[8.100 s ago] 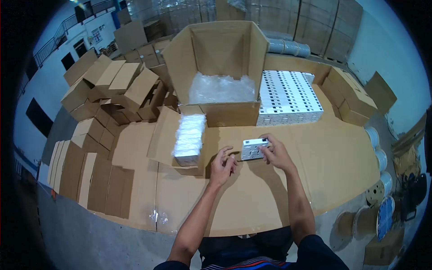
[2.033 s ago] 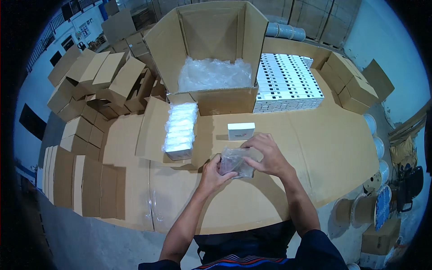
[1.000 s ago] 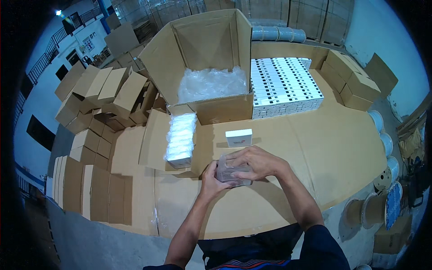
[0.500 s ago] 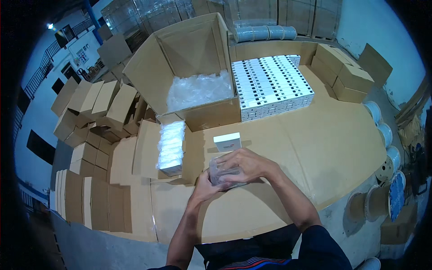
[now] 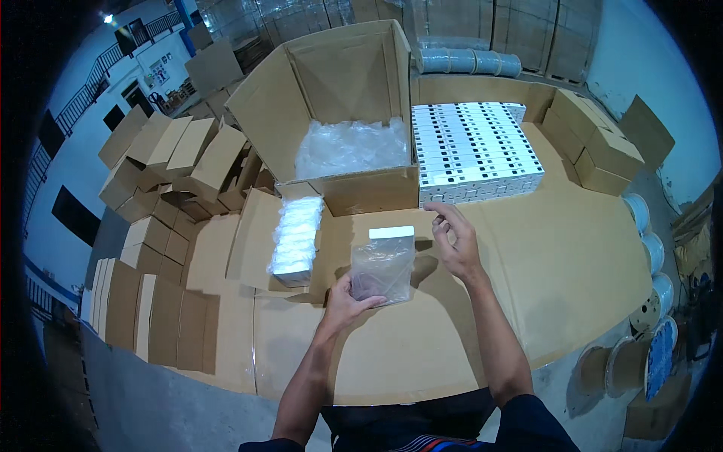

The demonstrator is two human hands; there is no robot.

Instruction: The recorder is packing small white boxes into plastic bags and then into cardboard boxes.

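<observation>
Hands: left hand (image 5: pixel 348 300) pinches the lower edge of a clear plastic bag (image 5: pixel 382 270), thumb over the front, its grip closed on the bag; right hand (image 5: pixel 455 241) hovers just beside the bag's right side, fingers spread and loosely curled, its grip wide open with nothing in it.
Bag: held upright above the table (image 5: pixel 572 264), near the middle of the front half; transparent and crinkled, what it holds cannot be told.
Small box: a white box (image 5: pixel 392 233) lies on the table right behind the bag's top edge; whether the two touch cannot be told.
Left of the bag: a stack of plastic-wrapped white items (image 5: pixel 295 239) rests on a flattened cardboard sheet (image 5: pixel 252 241).
Behind: a large open carton (image 5: pixel 339 113) stands at the back of the table, lined with crumpled clear plastic (image 5: pixel 350 147); just to its right sits a block of white boxes in rows (image 5: pixel 473 151).
Surroundings: folded small cartons (image 5: pixel 173 158) are piled to the left, a few closed brown cartons (image 5: pixel 602 147) sit at the far right.
</observation>
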